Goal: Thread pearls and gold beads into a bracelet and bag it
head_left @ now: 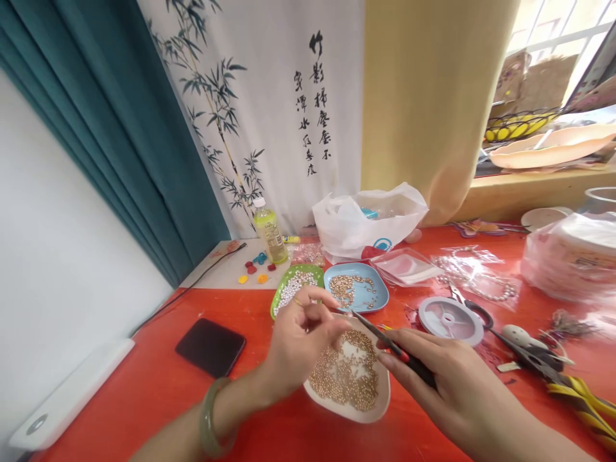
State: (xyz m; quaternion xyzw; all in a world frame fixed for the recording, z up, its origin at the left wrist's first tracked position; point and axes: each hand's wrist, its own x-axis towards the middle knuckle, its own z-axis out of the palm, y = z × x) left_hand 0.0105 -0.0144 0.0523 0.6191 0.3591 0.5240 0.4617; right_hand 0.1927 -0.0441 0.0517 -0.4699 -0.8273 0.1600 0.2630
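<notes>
My left hand (pixel 301 337) is closed in a pinch above the cream tray (pixel 349 414). At its fingertips is something small and pale, too small to make out. My right hand (pixel 447 378) is wrapped round a slim, dark pointed tool (pixel 392 346) with a black grip and a red mark, whose exact kind is unclear. The tool's tip comes close to the left fingertips; contact cannot be made out. Many small gold beads (pixel 341 378) lie in the cream tray below. Behind it stand a blue tray (pixel 382 298) with larger gold beads and a green tray (pixel 276 298) with white beads.
A phone (pixel 210 346) lies at left. To the right are a spool (pixel 451 321), scissors (pixel 474 308) and yellow-black pliers (pixel 577 398). Behind stand a bottle (pixel 270 234), a white plastic bag (pixel 368 224) and bagged beads (pixel 481 273). A wrapped tub (pixel 572 256) stands far right.
</notes>
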